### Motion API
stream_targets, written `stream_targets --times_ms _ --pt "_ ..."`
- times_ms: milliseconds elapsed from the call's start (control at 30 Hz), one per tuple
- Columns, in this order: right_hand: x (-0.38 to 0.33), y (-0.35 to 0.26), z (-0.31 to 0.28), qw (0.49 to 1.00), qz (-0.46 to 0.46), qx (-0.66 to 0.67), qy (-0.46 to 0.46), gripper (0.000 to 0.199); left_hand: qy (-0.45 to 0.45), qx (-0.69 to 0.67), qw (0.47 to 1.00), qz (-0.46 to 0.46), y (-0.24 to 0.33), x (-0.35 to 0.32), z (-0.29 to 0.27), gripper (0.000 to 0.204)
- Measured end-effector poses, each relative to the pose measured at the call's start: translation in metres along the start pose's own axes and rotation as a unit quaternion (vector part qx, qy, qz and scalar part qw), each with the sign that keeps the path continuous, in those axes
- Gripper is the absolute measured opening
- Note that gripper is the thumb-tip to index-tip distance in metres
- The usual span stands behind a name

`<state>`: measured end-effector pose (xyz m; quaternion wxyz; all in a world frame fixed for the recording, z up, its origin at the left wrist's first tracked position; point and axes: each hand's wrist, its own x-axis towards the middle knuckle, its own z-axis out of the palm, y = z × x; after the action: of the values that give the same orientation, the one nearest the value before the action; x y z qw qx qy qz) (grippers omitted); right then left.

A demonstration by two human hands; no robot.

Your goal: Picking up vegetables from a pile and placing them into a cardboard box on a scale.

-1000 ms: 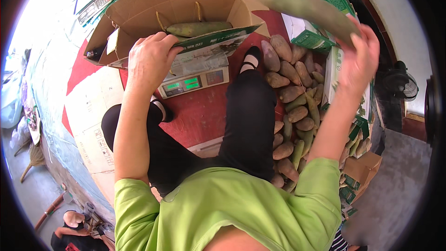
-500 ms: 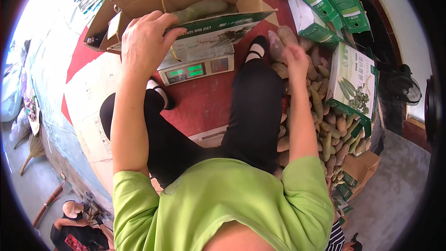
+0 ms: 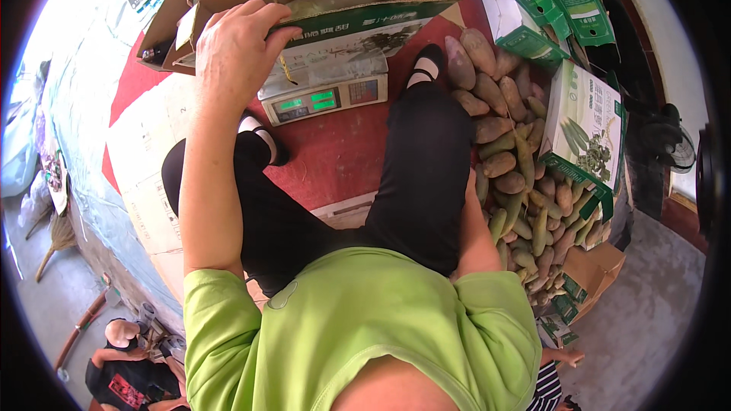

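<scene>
My left hand (image 3: 240, 46) grips the near rim of an open cardboard box (image 3: 358, 34), its thumb on the green printed outer side and fingers over the edge. Inside lie large tubers (image 3: 335, 3), pale green and long, partly hidden by the rim. The box rests on a digital scale (image 3: 327, 99) with a lit green display. My right arm (image 3: 476, 232) reaches down beside my right thigh, by a pile of tubers (image 3: 525, 175); the leg hides my right hand, so its fingers do not show.
Green-and-white cartons (image 3: 586, 129) stand beside the pile, with more folded ones (image 3: 525, 0) behind. A brown carton (image 3: 590, 278) and a black fan (image 3: 670, 141) are at the right. Flattened cardboard (image 3: 148, 160) lies left. Other people (image 3: 129, 369) are at the lower edges.
My right hand has moved from above the far end of the tuber pile down toward me, behind my thigh. My left hand has stayed on the box rim.
</scene>
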<state>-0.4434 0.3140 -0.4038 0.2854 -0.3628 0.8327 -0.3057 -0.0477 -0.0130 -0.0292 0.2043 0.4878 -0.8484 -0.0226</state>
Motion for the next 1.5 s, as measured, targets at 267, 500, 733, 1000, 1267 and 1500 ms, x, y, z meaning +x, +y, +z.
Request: stream_targets --times_ms 267,500,733,1000,1267,1500 --pt "0.114 -0.234 -0.051 0.985 0.001 0.174 0.015 0.02 0.044 0.02 0.998 0.037 -0.007 0.0 -0.007 0.017" --pt "0.192 -0.413 -0.067 0.938 -0.311 0.142 0.055 0.032 0.011 0.018 0.999 0.043 -0.006 0.0 -0.008 0.008" --pt "0.209 -0.523 -0.042 0.903 -0.42 -0.07 0.05 0.042 -0.02 0.027 0.999 0.03 -0.001 -0.003 -0.013 0.005" --pt "0.23 -0.551 -0.025 0.909 -0.405 -0.103 -0.006 0.03 -0.056 0.027 0.997 0.047 -0.006 0.0 -0.022 0.002" --pt "0.238 -0.556 -0.009 0.941 -0.335 -0.041 -0.006 0.028 -0.034 0.031 0.998 0.05 -0.014 -0.005 -0.018 0.008" --pt "0.208 -0.581 -0.013 0.933 -0.347 -0.09 -0.028 0.02 0.011 0.017 1.0 0.023 -0.031 -0.027 -0.035 0.006"
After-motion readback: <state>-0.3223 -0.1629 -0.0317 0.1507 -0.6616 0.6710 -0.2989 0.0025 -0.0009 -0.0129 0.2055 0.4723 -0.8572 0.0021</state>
